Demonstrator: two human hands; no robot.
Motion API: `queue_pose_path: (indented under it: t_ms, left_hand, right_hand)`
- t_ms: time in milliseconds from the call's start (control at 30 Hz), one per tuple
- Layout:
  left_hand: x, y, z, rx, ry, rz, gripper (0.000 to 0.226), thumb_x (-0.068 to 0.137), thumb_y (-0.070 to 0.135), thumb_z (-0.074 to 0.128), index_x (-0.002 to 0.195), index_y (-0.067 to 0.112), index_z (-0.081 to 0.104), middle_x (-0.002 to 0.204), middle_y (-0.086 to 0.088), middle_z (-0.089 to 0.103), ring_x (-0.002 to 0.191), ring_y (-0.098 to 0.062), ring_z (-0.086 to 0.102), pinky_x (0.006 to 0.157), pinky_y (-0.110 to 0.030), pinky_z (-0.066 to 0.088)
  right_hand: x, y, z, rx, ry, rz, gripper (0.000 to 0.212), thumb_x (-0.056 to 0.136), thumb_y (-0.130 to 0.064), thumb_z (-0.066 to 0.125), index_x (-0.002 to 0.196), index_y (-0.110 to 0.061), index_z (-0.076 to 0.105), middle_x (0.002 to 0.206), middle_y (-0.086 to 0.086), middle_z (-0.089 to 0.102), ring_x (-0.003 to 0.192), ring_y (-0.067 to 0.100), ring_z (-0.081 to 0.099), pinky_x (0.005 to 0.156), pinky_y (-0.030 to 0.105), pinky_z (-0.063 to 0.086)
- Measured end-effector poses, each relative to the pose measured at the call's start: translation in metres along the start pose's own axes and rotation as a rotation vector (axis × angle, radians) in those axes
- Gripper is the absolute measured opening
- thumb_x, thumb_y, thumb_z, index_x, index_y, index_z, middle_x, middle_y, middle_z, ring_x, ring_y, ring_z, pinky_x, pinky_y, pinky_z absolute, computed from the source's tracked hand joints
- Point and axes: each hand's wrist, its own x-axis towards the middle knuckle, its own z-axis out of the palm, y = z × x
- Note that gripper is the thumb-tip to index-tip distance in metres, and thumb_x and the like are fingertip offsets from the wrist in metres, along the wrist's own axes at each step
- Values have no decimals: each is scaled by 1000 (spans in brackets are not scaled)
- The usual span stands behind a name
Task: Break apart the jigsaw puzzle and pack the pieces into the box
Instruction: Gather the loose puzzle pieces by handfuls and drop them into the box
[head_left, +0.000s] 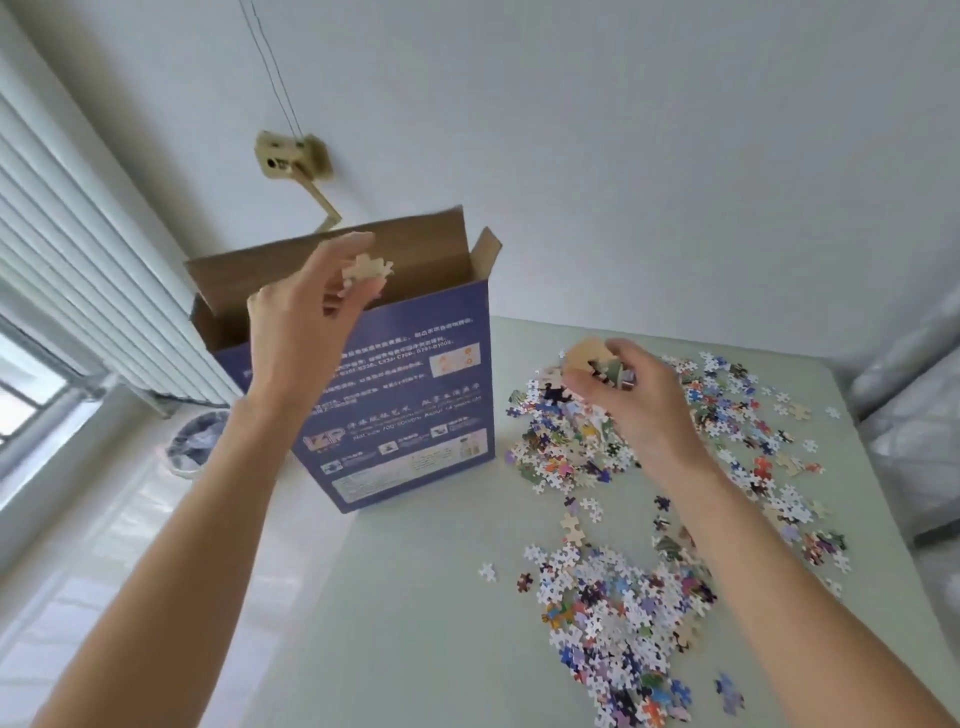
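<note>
roughly mid-task by my read: table (415, 597) carries the upright purple box (415, 395) at its back left, top flaps open, with loose pieces spread over the right half. puzzle looks fully broken apart, no large joined section visible, so what's left is packing. two main heaps remain: far pile (561, 441) just right of the box, near pile (618, 623) closer to the camera, plus scattered singles (779, 499) toward the right edge. left hand (306, 322) is raised at the box mouth, fingers pinched on a small pale clump of pieces (366, 270), likely about to drop them in. right hand (634, 395) sits over the far pile, fingers curled around a handful of pieces (597, 358). box interior is hidden from this angle, so can't tell how many pieces are already inside. near pile is cut off at the bottom edge; individual pieces are too small to make out.
</note>
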Motion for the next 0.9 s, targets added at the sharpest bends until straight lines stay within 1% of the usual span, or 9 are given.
queue_pose_path:
  t_ms: [67,167,300,433,500,567,667,800,900]
  left_hand:
    - [17,-18,-2,110,-117,20,25,88,28,63,113,27,61,87,4,70,75,-15,67,75,-33,55]
    - [27,-41,1,238,-268,104,21,87,23,64,109,23,65,86,-2,72,72,-21,67,69,-32,52]
    - [28,-56,3,155,-404,77,16,86,19,65,100,20,72,96,3,72,73,-8,61,74,-22,48]
    - [28,-64,6,127,-443,22,16,89,28,60,99,24,73,97,7,71,77,-7,62,71,-26,51]
    - [26,-66,6,130,-436,-11,17,90,32,59,100,28,71,91,10,70,64,3,54,60,-15,42]
    - [24,-68,5,118,-416,-35,16,89,34,60,101,31,70,87,13,69,62,5,51,57,-11,36]
    - [22,-71,1,24,-389,-82,13,85,31,65,97,30,71,87,14,70,72,2,59,64,-11,44]
    - [18,-74,-2,-74,-396,-99,8,83,26,68,87,32,72,80,17,70,73,3,63,71,-22,55]
    - [17,-75,-3,-56,-394,-96,8,84,28,67,88,33,72,79,18,70,72,3,63,69,-28,56]
  right_hand:
    - [20,-27,14,9,-20,-99,26,76,-26,75,98,-18,64,91,-8,68,85,12,61,73,18,46]
    - [52,-61,32,2,-16,-246,19,77,-24,75,90,-17,64,84,0,68,79,24,60,69,32,49]
    - [94,-95,58,-75,-20,-394,20,75,-24,77,86,-18,62,76,-8,63,69,9,55,68,29,47]
    - [117,-110,88,-235,-79,-586,21,74,-23,77,89,-18,63,74,-18,59,61,-5,51,62,13,40]
    - [122,-108,99,-339,-206,-657,21,76,-23,76,93,-16,65,79,-10,65,66,2,57,63,18,43]
    - [128,-102,110,-456,-346,-707,20,79,-24,73,96,-18,67,86,-1,70,75,16,64,69,31,50]
    - [137,-94,122,-603,-474,-694,18,81,-25,70,99,-24,66,90,-5,70,84,15,63,80,43,48]
    - [139,-94,128,-737,-669,-575,20,86,-23,64,106,-22,64,97,-6,68,87,11,59,78,33,46]
    - [139,-100,133,-822,-723,-542,22,86,-26,64,108,-26,62,98,-5,67,86,11,58,77,33,45]
